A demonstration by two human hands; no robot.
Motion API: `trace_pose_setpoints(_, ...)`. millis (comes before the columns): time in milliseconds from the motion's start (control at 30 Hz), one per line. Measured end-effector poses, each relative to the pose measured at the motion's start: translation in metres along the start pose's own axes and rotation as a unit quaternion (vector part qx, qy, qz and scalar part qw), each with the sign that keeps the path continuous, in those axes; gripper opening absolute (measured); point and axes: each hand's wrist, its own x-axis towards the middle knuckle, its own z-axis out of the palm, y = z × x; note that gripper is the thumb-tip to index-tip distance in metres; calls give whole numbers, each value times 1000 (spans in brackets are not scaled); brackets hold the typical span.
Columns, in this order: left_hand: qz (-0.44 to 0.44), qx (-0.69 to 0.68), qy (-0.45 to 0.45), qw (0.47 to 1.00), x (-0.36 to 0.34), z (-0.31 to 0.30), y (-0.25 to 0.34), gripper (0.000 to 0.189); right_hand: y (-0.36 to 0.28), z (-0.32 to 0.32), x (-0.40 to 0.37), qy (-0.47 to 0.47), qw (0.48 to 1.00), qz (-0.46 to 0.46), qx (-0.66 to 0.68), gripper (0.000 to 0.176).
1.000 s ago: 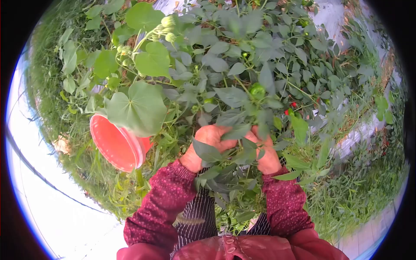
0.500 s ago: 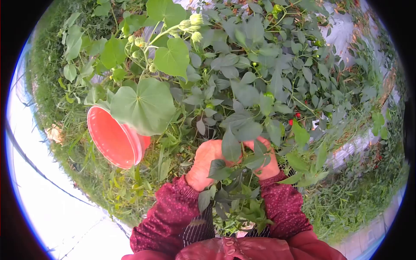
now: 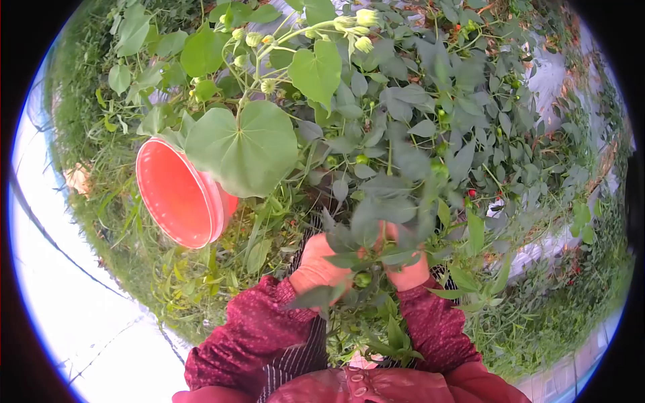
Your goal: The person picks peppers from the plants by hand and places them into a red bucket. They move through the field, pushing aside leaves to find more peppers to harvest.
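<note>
**Hands.** Left hand (image 3: 317, 265), lower centre of the frame, knuckles up, fingers pushed into foliage. Right hand (image 3: 408, 270) just beside it, to the right, likewise buried. Grip of both: fingers curl inward, but leaves cover the fingertips, so whether either is clamped on a stem cannot be told.

**Thing in hand.** Dark-green leafy plant (image 3: 403, 134), filling the centre and upper right; its lower stems pass between the two hands. Small round green fruit (image 3: 363, 279) hangs between the hands, just below the knuckles, close to both.

**Clothing.** Maroon speckled sleeves (image 3: 248, 329) on both forearms; dark pinstriped garment (image 3: 295, 363) between them at the bottom edge.

**Surroundings.**
- Orange-red plastic bucket (image 3: 176, 201), left of centre, tipped on its side, mouth facing lower left, well apart from the hands.
- Large round pale-green leaf (image 3: 245, 148), overlapping the bucket's upper right rim.
- Pale yellow-green buds (image 3: 363, 27), top centre.
- Tiny red fruit (image 3: 471, 193), right of centre.
- Long grass (image 3: 168, 282), below the bucket.
- White ground sheet (image 3: 80, 316), lower left.
</note>
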Motion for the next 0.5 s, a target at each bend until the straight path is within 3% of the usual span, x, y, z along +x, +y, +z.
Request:
trace_pose_setpoints(33, 123, 155, 18, 980, -2, -20, -30, 17, -5, -4, 4, -35, 963, 23, 266, 27)
trace_pose_setpoints(67, 239, 303, 40, 922, -6, -40, -61, 17, -13, -8, 11, 25, 970, -49, 237, 25)
trace_pose_setpoints(100, 346, 443, 55, 825, -9, -41, -54, 18, -24, -5, 18, 86, 966, -126, 207, 24)
trace_pose_setpoints(133, 312, 461, 74, 828, -13, -46, -41, 23, -29, 6, 14, 92, 975, -76, 189, 18)
trace_pose_setpoints(200, 167, 622, 67, 762, -16, -60, -7, 26, -19, 6, 15, 82, 973, -67, 203, 18)
trace_pose_setpoints(233, 165, 676, 158, 700, -27, -46, 21, 24, -14, 5, 16, 63, 972, -56, 217, 18)
trace_pose_setpoints(267, 207, 626, 203, 724, -35, -48, 36, 22, -13, 4, 19, 44, 970, -50, 235, 18)
trace_pose_setpoints(333, 289, 617, 296, 669, -52, -85, 41, 10, -18, 0, 19, 48, 961, -32, 272, 19)
trace_pose_setpoints(367, 208, 618, 324, 685, -69, -92, 59, 10, -20, -3, 16, 54, 950, -7, 306, 20)
trace_pose_setpoints(400, 258, 707, 368, 547, -75, -129, 58, 13, -25, 5, 16, 49, 947, -19, 317, 18)
trace_pose_setpoints(433, 211, 717, 390, 537, -83, -154, 65, 16, -23, 8, 15, 52, 947, -26, 317, 18)
trace_pose_setpoints(467, 242, 735, 402, 489, -85, -195, 66, 21, -24, 10, 16, 64, 971, -7, 231, 16)
trace_pose_setpoints(500, 154, 738, 429, 498, -85, -197, 79, 25, -25, 13, 16, 76, 987, 11, 143, 14)
